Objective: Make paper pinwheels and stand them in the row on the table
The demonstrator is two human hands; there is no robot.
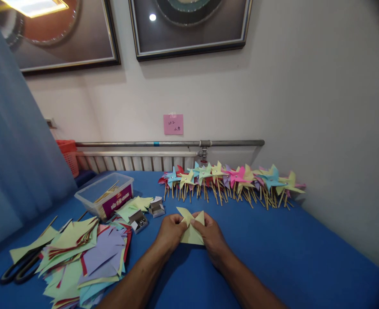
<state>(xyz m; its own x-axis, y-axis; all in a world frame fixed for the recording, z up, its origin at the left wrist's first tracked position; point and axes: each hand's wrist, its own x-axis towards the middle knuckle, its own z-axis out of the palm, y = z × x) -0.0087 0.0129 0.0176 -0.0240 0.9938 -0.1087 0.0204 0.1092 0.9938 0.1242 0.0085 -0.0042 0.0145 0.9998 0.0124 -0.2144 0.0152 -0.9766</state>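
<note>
Between my two hands, above the blue table, is a pale yellow paper pinwheel [192,237] with some of its points folded in toward the middle. My left hand [171,229] grips its left side, the thumb pressed near the centre. On the right side my right hand [210,231] pinches it, its thumb also close to the centre. The fingers behind the paper are mostly hidden. Two small open boxes stand left of my hands; the nearer box [138,221] has shiny metal pieces inside, and the other box [157,207] sits just behind it.
Finished-looking pinwheels on sticks [220,178] lie in a row along the back. At left are stacked coloured paper sheets [102,253], black-handled scissors [22,266] and a clear plastic tub [89,195] with sticks. A pipe [138,144] runs along the wall behind the blue table [273,257].
</note>
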